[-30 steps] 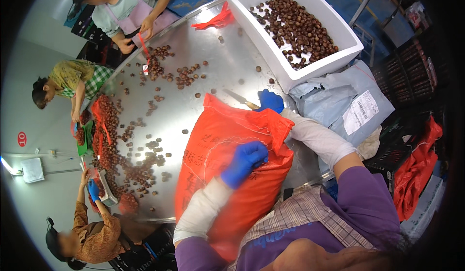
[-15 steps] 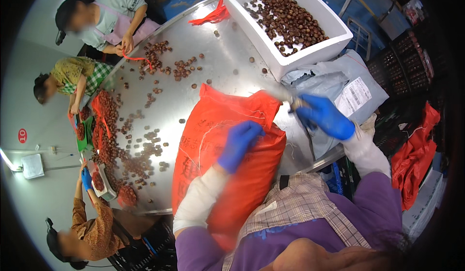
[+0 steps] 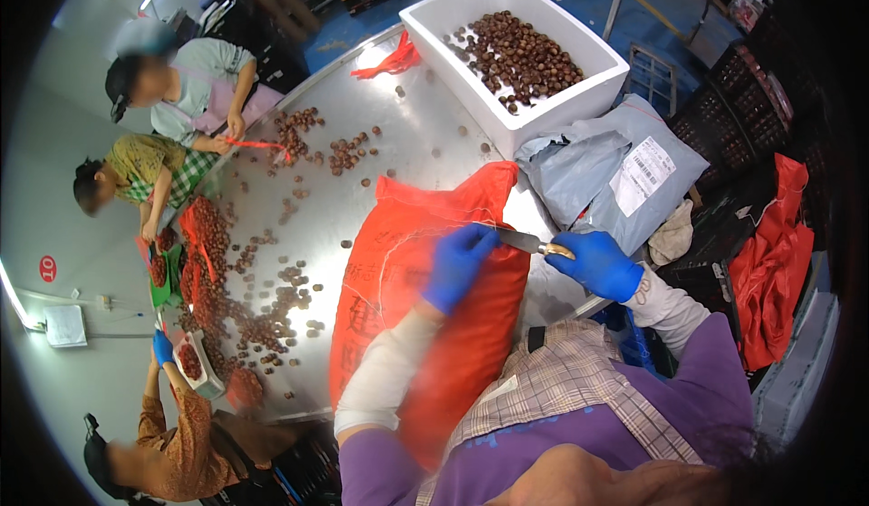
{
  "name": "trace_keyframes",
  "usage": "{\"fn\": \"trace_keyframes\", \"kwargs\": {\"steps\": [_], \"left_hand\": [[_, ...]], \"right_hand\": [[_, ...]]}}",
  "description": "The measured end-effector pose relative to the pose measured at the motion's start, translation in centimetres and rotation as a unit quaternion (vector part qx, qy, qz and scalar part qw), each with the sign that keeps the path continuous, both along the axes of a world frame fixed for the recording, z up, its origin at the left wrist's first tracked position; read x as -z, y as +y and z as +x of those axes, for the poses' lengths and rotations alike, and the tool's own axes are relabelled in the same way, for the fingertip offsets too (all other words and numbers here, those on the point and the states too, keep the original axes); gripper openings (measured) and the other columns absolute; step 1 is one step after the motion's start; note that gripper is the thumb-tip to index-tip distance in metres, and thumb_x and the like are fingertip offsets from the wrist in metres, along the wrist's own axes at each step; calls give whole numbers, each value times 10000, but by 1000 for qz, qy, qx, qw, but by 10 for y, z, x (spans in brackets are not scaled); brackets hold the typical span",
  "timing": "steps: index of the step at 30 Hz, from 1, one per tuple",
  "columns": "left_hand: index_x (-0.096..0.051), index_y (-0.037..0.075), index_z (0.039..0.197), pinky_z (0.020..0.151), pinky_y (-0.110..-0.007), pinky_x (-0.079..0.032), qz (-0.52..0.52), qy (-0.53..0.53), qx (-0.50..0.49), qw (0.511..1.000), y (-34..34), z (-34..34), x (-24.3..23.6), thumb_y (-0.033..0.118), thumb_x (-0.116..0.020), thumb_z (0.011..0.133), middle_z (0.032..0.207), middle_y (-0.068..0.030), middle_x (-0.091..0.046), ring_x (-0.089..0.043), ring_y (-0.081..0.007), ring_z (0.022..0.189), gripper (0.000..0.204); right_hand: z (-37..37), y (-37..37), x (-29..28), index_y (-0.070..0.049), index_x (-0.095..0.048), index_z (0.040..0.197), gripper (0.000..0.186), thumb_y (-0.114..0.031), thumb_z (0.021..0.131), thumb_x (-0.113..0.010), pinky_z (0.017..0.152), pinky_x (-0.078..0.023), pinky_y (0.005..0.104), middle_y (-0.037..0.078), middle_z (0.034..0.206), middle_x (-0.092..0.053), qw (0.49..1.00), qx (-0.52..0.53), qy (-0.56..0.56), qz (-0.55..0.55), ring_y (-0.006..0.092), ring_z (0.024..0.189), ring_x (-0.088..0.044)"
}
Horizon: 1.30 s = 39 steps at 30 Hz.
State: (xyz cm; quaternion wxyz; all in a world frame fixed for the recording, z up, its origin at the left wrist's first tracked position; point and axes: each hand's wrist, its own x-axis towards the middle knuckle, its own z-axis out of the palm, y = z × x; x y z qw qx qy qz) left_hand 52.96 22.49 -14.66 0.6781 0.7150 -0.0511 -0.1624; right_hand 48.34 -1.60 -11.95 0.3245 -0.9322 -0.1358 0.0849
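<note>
At the near side of a bare metal worktop (image 3: 425,135), close against the person's checked apron (image 3: 552,361), sits a full red sack (image 3: 484,325) with dark printing and a pale thread (image 3: 407,238) trailing across its upper part. Over the sack's upper right, a knife (image 3: 523,241) is held roughly level, its blade pointing left. The blue-gloved right hand (image 3: 599,266) has its grip closed on the pale handle, just beyond the sack's right edge. The blue-gloved left hand (image 3: 457,266) is over the sack with fingers bent, their tips at the blade's far end; whether its grip pinches anything cannot be told.

Beyond the right hand lies a grey plastic mailing bag (image 3: 584,162) with a white label (image 3: 643,173), next to a white foam box (image 3: 543,121) holding round brown nuts (image 3: 516,53). Red netting (image 3: 389,58) lies to the left of the box. More nuts are scattered along the worktop's left side, where three co-workers are busy: one in a pink apron (image 3: 222,108), one in a green checked apron (image 3: 195,176) near a green scoop (image 3: 166,284), and one in a brown patterned top (image 3: 190,434) beside a white tray (image 3: 210,377). Far right, red sacking (image 3: 769,271) hangs over black crates (image 3: 711,280).
</note>
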Motion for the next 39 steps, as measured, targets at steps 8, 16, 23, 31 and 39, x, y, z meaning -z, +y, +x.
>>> {"fn": "trace_keyframes", "kwargs": {"steps": [8, 16, 23, 31, 39], "left_hand": [[-664, -1, 906, 643, -263, -457, 49, -41, 5, 998, -16, 0, 21, 174, -624, 888, 745, -37, -653, -585, -94, 691, 181], [-653, -4, 866, 627, -259, -437, 25, -26, -4, 999, -26, 6, 21, 144, -617, 865, 693, -46, -605, -537, -76, 663, 152], [-625, -4, 821, 610, -261, -414, 36, -23, 2, 999, -26, 8, 26, 144, -626, 858, 668, -21, -557, -484, -68, 646, 153], [-624, 2, 836, 621, -269, -442, 69, -90, 95, 989, -42, 1, 20, 160, -619, 863, 701, -28, -582, -543, -81, 679, 160], [-608, 46, 798, 595, -263, -429, -36, -83, -113, 990, 17, 45, -26, 126, -584, 877, 747, 22, -559, -505, -90, 673, 115]], "right_hand": [[-10, 5, -6, -119, -649, 950, 236, -338, 861, -640, 580, -500, 382, 118, 756, -649, 995, 66, -53, -56, 296, 667, -640], [16, 2, -5, -112, -665, 948, 238, -335, 873, -632, 603, -500, 378, 124, 789, -658, 996, 74, -11, -53, 309, 693, -642], [25, 3, 6, -126, -664, 940, 236, -347, 885, -606, 593, -500, 389, 117, 761, -657, 996, 67, -20, -60, 313, 685, -641], [38, -83, -33, -17, -641, 1043, 282, -262, 910, -599, 552, -465, 288, 106, 689, -621, 952, 281, -84, 84, 159, 600, -598], [-3, -83, 35, -45, -665, 1024, 261, -279, 923, -611, 495, -399, 222, -16, 657, -563, 914, 269, 190, 239, 66, 524, -484]]}}
